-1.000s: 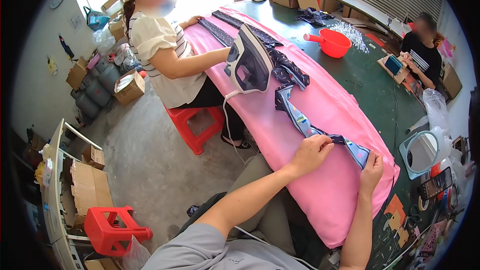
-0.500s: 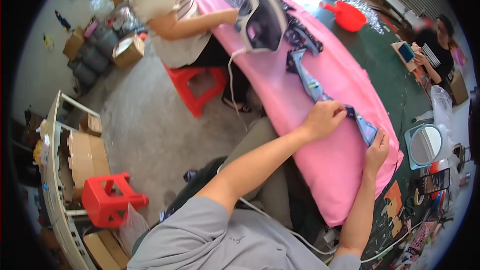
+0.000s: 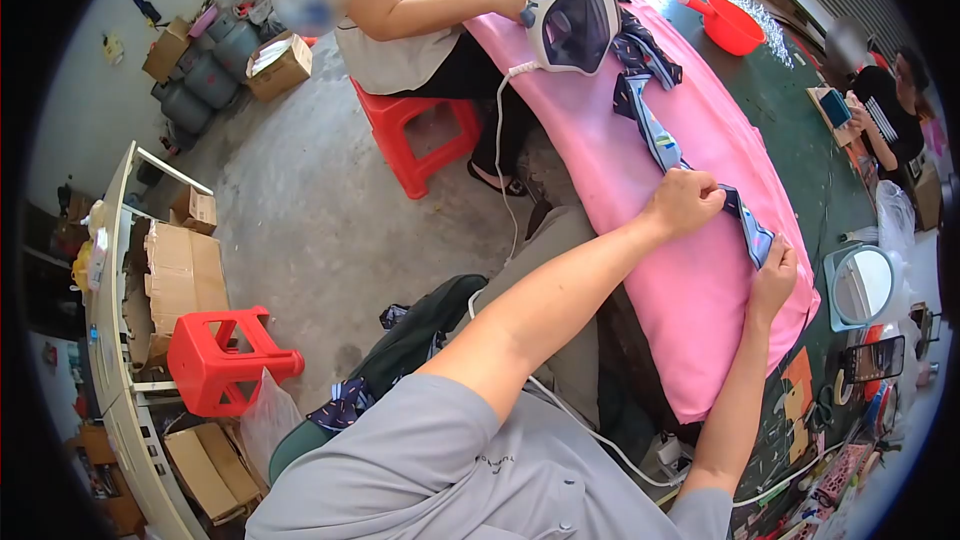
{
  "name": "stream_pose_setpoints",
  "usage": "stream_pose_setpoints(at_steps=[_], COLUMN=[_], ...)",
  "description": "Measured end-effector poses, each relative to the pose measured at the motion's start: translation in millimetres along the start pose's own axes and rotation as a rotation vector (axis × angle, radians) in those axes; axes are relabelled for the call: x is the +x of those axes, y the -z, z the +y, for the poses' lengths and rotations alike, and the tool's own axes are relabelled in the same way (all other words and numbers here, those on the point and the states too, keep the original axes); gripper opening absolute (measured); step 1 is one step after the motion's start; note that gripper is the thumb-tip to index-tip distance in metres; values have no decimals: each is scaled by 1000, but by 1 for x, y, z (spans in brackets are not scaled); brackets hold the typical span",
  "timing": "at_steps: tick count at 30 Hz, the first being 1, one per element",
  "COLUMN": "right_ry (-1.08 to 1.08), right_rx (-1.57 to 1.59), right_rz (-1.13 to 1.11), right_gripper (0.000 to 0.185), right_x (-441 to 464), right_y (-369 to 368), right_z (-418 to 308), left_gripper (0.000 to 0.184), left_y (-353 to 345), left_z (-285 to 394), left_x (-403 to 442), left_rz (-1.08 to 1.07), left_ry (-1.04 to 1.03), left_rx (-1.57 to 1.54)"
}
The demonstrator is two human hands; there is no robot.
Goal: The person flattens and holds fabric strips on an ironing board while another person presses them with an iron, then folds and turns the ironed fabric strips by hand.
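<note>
A narrow strip of navy and light-blue patterned fabric (image 3: pixel 657 140) lies along the pink-covered board (image 3: pixel 690 325). My left hand (image 3: pixel 688 202) is closed on the strip around its middle, fingers bunched together. Nearer to me, my right hand (image 3: pixel 775 275) pinches the strip's light-blue end between thumb and fingers. The stretch between my hands looks folded or twisted. At its far end the strip meets a crumpled heap of dark printed fabric (image 3: pixel 648 48), beside a clothes iron (image 3: pixel 575 10) that another person's hand (image 3: pixel 515 4) grips.
The other person sits on a red stool (image 3: pixel 415 145); the iron's white cord (image 3: pixel 502 120) hangs down. On the green table are a red dipper (image 3: pixel 733 25), a round mirror (image 3: pixel 862 285), a phone (image 3: pixel 875 360) and scissors (image 3: pixel 822 408). Another red stool (image 3: pixel 225 355) stands left.
The view has shifted, so the whole scene sits farther right. Both my hands keep their hold on the fabric strip, with little change in their grip.
</note>
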State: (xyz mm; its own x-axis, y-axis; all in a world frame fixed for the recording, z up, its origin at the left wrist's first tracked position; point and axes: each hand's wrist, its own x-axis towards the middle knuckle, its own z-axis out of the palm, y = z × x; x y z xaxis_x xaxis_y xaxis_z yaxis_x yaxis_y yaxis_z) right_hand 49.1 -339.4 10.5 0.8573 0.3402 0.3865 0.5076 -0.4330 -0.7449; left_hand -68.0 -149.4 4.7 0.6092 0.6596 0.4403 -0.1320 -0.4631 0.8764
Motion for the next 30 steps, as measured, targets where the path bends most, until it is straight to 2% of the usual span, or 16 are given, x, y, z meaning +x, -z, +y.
stream_pose_setpoints(at_steps=[15, 20, 30], right_ry=[-16, 16, -65], right_rx=[-9, -9, 66], right_rz=[18, -5, 29], right_gripper=[33, 32, 31], right_x=[-5, -4, -11], right_y=[-2, -5, -3], right_z=[-16, 0, -15], left_gripper=[14, 13, 11], left_y=[4, 4, 9], left_z=[2, -9, 1], left_x=[-1, -5, -7], left_rz=[2, 7, -93], left_ry=[22, -47, -62], left_rx=[-67, -67, -49])
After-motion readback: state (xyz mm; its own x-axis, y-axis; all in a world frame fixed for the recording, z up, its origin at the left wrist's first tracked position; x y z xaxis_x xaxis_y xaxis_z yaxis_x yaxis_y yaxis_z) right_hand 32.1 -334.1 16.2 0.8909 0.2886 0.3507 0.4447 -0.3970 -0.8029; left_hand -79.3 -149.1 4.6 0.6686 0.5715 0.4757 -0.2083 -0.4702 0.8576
